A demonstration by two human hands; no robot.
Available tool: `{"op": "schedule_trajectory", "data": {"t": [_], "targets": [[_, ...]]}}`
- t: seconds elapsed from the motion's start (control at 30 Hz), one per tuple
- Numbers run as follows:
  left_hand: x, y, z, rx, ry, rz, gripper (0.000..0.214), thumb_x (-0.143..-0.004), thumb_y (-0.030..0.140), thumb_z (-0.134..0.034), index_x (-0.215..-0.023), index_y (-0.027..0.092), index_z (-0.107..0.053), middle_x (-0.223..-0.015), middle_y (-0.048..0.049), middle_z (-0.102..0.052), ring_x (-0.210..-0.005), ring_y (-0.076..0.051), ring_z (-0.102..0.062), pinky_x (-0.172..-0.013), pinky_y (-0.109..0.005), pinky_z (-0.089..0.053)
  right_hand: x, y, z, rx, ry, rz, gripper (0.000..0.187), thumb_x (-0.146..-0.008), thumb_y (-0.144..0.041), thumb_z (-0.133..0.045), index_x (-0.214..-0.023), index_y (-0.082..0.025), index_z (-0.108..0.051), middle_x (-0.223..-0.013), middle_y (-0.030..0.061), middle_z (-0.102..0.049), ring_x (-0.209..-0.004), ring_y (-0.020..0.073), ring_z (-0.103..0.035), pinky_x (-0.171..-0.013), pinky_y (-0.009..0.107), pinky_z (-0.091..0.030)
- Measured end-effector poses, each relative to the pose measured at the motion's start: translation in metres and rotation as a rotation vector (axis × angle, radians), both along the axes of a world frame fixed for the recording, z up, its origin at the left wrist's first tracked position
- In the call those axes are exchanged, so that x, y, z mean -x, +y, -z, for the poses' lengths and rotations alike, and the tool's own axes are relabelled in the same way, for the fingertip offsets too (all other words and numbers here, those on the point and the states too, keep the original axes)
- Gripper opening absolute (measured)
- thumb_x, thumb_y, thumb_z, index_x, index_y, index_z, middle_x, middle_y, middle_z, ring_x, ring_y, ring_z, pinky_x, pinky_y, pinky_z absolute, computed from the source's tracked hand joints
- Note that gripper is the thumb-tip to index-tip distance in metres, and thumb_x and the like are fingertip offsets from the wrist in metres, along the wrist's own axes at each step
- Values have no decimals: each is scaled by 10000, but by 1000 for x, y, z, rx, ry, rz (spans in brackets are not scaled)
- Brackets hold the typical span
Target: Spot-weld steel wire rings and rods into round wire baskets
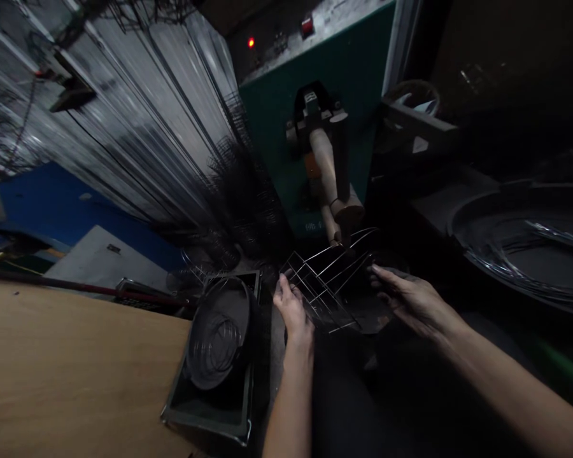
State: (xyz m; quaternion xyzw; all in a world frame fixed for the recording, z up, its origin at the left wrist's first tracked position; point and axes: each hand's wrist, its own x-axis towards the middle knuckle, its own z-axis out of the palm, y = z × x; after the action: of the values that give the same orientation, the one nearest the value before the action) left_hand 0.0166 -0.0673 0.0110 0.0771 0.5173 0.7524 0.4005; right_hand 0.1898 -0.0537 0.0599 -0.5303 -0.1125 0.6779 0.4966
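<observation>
- Left hand (292, 306): curling closed around the near left edge of the welded wire frame (322, 289), apparently holding it.
- Right hand (410, 300): partly open with fingers extended, reaching the frame's right edge; whether it is gripping cannot be told.
- Frame: being held between both hands, its far end lying just below the electrode arm (323, 168) of a green spot-welding machine (363, 83), apparently to present it there.
- Far left: long steel wires (162, 108) are hanging in a dense bank.
- Left: a wooden worktop (76, 362) is extending beside a dark metal tray (205, 425), which is carrying a round stack of wire rings (218, 334) within near reach.
- Right: a round pan (520, 254) is holding loose wire pieces.
</observation>
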Motion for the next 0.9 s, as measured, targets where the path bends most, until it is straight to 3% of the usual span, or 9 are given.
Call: {"op": "schedule_trajectory", "data": {"t": [0.43, 0.63, 0.8, 0.9], "targets": [[1, 3, -7, 1, 33, -28, 314, -816, 413, -615, -937, 126, -660, -526, 104, -238, -416, -14, -180, -419, -157, -166, -4, -6, 7, 49, -3, -14, 213, -825, -39, -619, -656, -147, -692, -638, 2, -623, -525, 41, -561, -436, 87, -443], [-2, 7, -2, -19, 51, -33, 309, -826, 413, -595, -917, 123, -649, -523, 100, -261, -414, -19, -195, -413, -160, -182, -10, -10, 9, 47, -4, -29, 198, -820, -51, -623, -663, -147, -695, -675, 8, -637, -546, 39, -564, -450, 88, -445], [0, 12, -2, -13, 52, -41, 270, -853, 384, -562, -896, 123, -617, -524, 102, -271, -416, -18, -189, -405, -151, -166, -12, -17, 16, 37, -8, -51, 96, -742, -112, -709, -660, -156, -685, -674, 6, -627, -560, 47, -558, -473, 101, -449], [0, 14, -4, -30, 81, -19, 297, -845, 419, -569, -886, 127, -608, -526, 103, -272, -416, -17, -201, -407, -149, -168, -11, -35, 13, -68, -91, -189, 161, -642, -257, -807, -692, -158, -690, -645, 8, -614, -542, 65, -537, -465, 133, -438]]}}
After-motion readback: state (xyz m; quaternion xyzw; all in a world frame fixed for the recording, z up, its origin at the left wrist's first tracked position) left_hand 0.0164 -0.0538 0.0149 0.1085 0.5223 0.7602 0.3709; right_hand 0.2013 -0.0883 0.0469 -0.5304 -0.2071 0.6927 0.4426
